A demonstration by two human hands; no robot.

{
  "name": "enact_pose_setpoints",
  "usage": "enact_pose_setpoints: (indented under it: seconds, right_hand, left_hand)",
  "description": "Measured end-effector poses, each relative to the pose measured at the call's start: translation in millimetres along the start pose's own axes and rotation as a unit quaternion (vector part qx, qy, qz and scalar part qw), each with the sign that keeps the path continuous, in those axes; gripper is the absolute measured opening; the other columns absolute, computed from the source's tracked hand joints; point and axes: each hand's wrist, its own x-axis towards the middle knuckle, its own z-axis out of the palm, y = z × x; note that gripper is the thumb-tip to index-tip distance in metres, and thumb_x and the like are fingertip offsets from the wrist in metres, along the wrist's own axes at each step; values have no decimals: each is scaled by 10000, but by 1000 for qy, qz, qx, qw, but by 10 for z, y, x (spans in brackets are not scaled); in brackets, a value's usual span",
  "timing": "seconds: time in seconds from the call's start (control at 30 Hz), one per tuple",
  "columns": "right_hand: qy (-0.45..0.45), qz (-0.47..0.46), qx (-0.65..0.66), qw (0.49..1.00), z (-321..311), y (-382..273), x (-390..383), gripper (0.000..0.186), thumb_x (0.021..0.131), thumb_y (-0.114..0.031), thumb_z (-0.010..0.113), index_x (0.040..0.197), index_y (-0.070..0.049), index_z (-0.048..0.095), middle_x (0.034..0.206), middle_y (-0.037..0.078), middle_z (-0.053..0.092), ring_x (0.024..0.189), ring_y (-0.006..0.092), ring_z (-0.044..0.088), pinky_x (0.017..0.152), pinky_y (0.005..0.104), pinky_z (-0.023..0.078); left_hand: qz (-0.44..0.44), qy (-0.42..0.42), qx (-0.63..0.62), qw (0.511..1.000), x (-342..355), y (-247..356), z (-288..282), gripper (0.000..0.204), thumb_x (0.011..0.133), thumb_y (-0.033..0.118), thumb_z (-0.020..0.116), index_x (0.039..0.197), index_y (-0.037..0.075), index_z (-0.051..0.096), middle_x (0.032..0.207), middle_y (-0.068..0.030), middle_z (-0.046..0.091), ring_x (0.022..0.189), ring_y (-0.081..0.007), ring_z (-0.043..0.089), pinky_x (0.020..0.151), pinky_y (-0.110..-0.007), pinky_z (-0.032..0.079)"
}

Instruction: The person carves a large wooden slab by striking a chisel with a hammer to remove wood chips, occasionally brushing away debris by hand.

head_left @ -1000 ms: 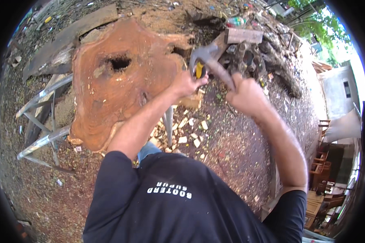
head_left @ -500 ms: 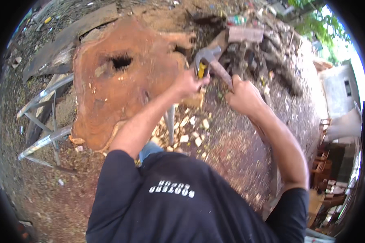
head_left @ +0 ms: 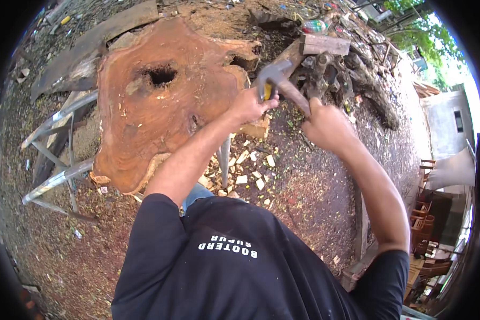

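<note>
Here we go: my right grip (head_left: 328,125) is clenched around a grey-headed, brown-handled claw hammer (head_left: 289,92), its head just beyond the left grip (head_left: 252,106), which curls around a yellow-and-dark handled tool (head_left: 267,92). Whether hammer and tool touch, I can't tell. Left of both grips spreads a broad reddish-brown wood slab (head_left: 154,120); pale wood chips (head_left: 241,180) lie nearer me than the left grip.
</note>
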Motion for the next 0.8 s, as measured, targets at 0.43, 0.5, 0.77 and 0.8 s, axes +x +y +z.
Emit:
enact_pose_setpoints:
  seconds: [0.43, 0.5, 0.77, 0.8]
  right_hand:
    - [130, 171, 508, 834, 1326, 447, -739, 263, 786, -142, 596, 997, 3, 537, 744, 218, 666, 654, 265, 674, 608, 418, 553]
    - [109, 207, 551, 801, 2040, 581, -1030, 273, 782, -167, 599, 977, 16, 541, 734, 236, 655, 658, 306, 668, 615, 458, 525]
    - [13, 381, 604, 700, 3398, 564, -2060, 268, 766, -176, 594, 943, 25, 566, 719, 185, 626, 663, 257, 653, 632, 444, 521]
    - [-14, 400, 607, 686, 3434, 553, -2092, 265, 767, -173, 591, 945, 23, 570, 713, 167, 623, 653, 237, 648, 620, 431, 519]
  left_hand:
    - [2, 101, -224, 969, 268, 278, 128, 238, 892, 165, 721, 722, 94, 569, 601, 3, 550, 529, -91, 516, 555, -265, 465]
    - [27, 123, -178, 976, 291, 239, 159, 225, 909, 125, 674, 714, 85, 568, 583, 1, 538, 510, -94, 509, 529, -276, 471]
    - [40, 172, -152, 972, 330, 317, 204, 246, 916, 83, 615, 683, 47, 546, 563, -39, 570, 493, -123, 553, 484, -286, 471]
    - [40, 178, -144, 973, 341, 319, 210, 245, 920, 78, 610, 686, 45, 543, 563, -41, 568, 490, -124, 549, 486, -289, 472]
